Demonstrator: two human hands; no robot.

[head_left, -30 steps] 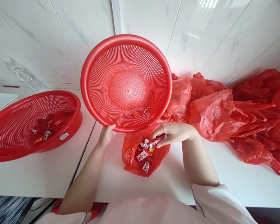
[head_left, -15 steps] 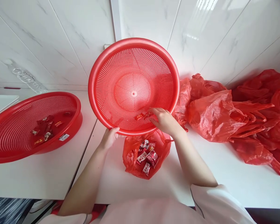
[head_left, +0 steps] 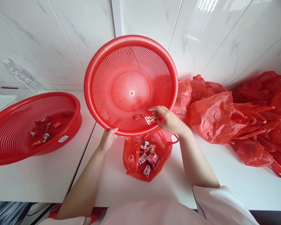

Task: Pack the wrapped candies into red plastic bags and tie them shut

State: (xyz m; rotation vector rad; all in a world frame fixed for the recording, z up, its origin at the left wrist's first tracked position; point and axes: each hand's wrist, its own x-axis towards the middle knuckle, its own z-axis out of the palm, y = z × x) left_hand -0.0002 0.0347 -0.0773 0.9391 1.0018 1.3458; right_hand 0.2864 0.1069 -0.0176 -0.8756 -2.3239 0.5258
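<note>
1. Moved since a second ago, head view: right hand (head_left: pixel 168 121), from over the open bag (head_left: pixel 131 156) up to the held basket (head_left: pixel 131 79).
2. Right fingers closed on a patterned packet (head_left: pixel 150 120), just inside the basket's lower rim. Red packet (head_left: pixel 137 117) lies just left of it, in the same basket.
3. Left hand (head_left: pixel 109 139): fingers gripping the basket's lower-left rim, thumb on top. Basket tilted, mouth facing the camera.
4. Open bag sits on the bench (head_left: pixel 112 187) below the basket; several wrapped packets (head_left: pixel 152 160) inside.
5. Left: second basket (head_left: pixel 77 123), more packets inside. Right: heaped red bags (head_left: pixel 210 115).
</note>
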